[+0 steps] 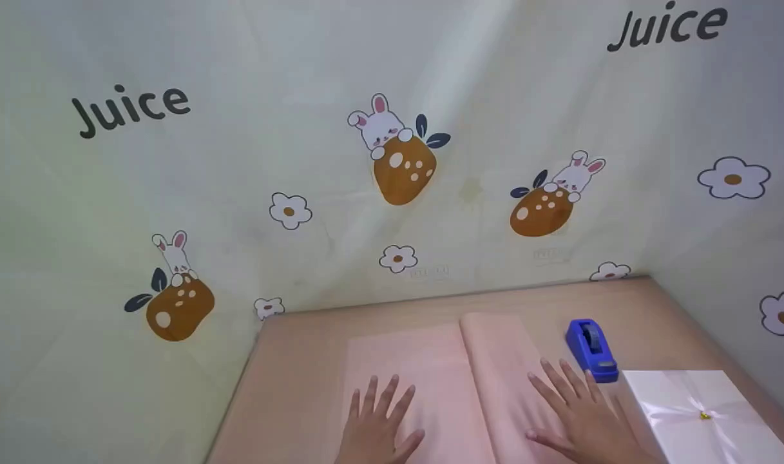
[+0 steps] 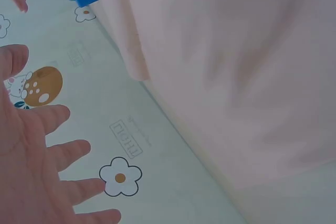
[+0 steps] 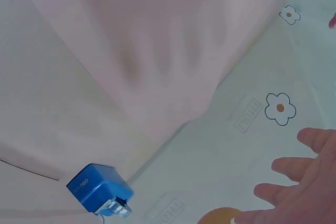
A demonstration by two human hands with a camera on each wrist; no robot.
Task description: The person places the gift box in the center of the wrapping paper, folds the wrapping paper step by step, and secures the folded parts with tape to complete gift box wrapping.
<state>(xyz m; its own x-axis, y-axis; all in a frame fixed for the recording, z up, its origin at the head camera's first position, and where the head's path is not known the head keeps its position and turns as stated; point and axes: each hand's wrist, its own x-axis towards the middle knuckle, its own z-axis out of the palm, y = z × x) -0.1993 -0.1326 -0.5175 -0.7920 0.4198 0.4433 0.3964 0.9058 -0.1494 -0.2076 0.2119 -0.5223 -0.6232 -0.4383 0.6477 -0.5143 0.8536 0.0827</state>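
Both hands are lying flat, fingers spread, gripping nothing: the left hand [image 1: 377,425] is pressing on the flat half of the pink paper [image 1: 430,380], the right hand [image 1: 582,412] on its raised fold. The paper is lying under both palms on the table [image 1: 288,386]. Just beyond the right fingertips is sitting a blue tape dispenser [image 1: 591,350]; a white box [image 1: 701,415] is lying beside that hand.

A blue tape dispenser [image 1: 591,350] is sitting on the tan worktop [image 1: 288,386], toward its right side. Just in front of it a white gift box [image 1: 694,412] is lying at the near right corner. A pale cloth backdrop [image 1: 237,161] printed with rabbits, flowers and "Juice" is hanging behind
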